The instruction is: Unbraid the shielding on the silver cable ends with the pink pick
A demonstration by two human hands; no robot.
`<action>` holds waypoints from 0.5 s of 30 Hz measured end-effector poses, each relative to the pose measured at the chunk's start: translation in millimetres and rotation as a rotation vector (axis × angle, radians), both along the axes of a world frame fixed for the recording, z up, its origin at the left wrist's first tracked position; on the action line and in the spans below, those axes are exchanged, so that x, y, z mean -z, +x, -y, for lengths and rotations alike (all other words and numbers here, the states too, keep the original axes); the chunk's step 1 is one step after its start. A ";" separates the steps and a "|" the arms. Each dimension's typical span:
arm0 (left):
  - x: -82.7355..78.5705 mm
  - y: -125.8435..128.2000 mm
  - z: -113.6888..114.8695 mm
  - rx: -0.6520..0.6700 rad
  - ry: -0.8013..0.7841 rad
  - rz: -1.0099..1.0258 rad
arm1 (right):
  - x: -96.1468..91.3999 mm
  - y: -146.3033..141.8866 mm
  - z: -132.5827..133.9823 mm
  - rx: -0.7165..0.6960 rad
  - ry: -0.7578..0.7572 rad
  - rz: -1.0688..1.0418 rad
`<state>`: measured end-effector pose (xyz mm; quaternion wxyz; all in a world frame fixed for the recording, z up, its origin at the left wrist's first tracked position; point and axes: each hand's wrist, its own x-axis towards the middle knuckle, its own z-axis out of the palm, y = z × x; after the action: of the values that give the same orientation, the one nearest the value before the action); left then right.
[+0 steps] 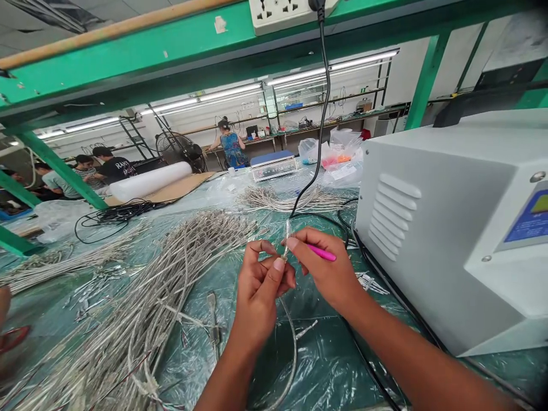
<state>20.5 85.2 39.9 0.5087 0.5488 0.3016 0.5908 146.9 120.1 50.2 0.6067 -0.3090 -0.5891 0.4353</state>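
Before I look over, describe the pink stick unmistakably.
Find the big pale machine on the right. Just left of it, the right hand holds a slim pink stick. Its vivid pink stands out from the silvery cables.

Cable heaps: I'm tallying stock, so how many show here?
3: a large heap left of the left hand, a thinner heap at far left, a back heap beyond the hand. More may be hidden.

Toward six o'clock, the left hand (261, 285) partly hides the end of a cable (295, 354); the right hand (331, 271) covers part of a pink rod (322, 252). Edges crop the power strip (280, 14) at twelve, vented machine (440, 194) at three, blurred red object (17, 338) at eight.
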 end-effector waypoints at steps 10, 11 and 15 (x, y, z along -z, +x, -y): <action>1.6 -0.2 -0.6 0.025 0.077 0.123 | -2.7 -1.2 4.7 -0.102 -0.055 -0.031; 1.6 0.0 -0.5 0.022 0.081 0.122 | -2.3 -1.7 4.3 -0.112 -0.063 -0.030; 1.2 0.7 -0.8 0.000 0.083 0.087 | 0.1 -2.3 2.9 -0.135 -0.086 -0.067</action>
<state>21.2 86.0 38.7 0.4981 0.5432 0.2547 0.6260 144.6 117.2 50.1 0.5816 -0.2797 -0.5687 0.5100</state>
